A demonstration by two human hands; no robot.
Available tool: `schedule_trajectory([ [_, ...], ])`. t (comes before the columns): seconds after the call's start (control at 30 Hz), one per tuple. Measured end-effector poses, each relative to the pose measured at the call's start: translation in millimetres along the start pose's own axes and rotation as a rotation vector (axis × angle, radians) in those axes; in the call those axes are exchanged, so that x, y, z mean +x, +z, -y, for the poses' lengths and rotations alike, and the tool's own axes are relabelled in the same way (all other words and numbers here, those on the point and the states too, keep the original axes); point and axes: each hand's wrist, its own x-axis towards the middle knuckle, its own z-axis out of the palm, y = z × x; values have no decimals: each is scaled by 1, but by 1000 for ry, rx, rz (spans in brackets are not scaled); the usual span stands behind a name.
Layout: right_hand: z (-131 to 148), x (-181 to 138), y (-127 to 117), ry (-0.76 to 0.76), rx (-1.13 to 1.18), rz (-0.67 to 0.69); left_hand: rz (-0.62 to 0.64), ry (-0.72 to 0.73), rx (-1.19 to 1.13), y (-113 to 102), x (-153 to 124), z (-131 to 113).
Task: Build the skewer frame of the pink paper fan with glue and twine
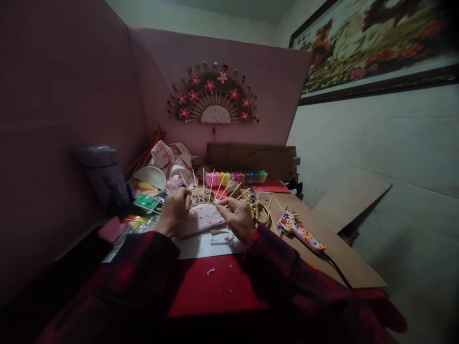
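A half-round fan base [205, 216], covered in pale cloth with pink spots, stands in front of me with thin wooden sticks [204, 184] fanning out from its curved edge. My left hand [174, 212] is at the left end of the base, its fingers closed in a pinch; what they hold is hidden. My right hand [237, 217] pinches the fan's upper right edge between thumb and forefinger, near the foot of a stick. Brown twine [204, 196] lies behind the sticks. Beneath the fan is a white sheet [197, 246] on the red tabletop [211, 291].
A flowered glue gun [301, 232] with a black cord lies on cardboard [344, 258] at right, near a tape roll [263, 213] and loose sticks. Coloured clay tubs [236, 178] stand behind. A finished fan [214, 95] hangs on the pink panel. A purple tumbler [105, 179] stands left.
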Motion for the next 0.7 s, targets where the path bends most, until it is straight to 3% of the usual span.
schedule_trajectory([
  [0.17, -8, 6, 1, 27, 23, 14, 125, 146, -81, 6, -10, -18],
  [0.33, -10, 6, 1, -5, -59, 6, 112, 332, -322, 11, -17, -25],
  [0.53, -8, 4, 1, -58, -95, 26, 115, 278, -295, 13, -18, -24],
  [0.7, -6, 3, 2, -50, -104, 34, 80, 228, -115, 16, -21, -34],
])
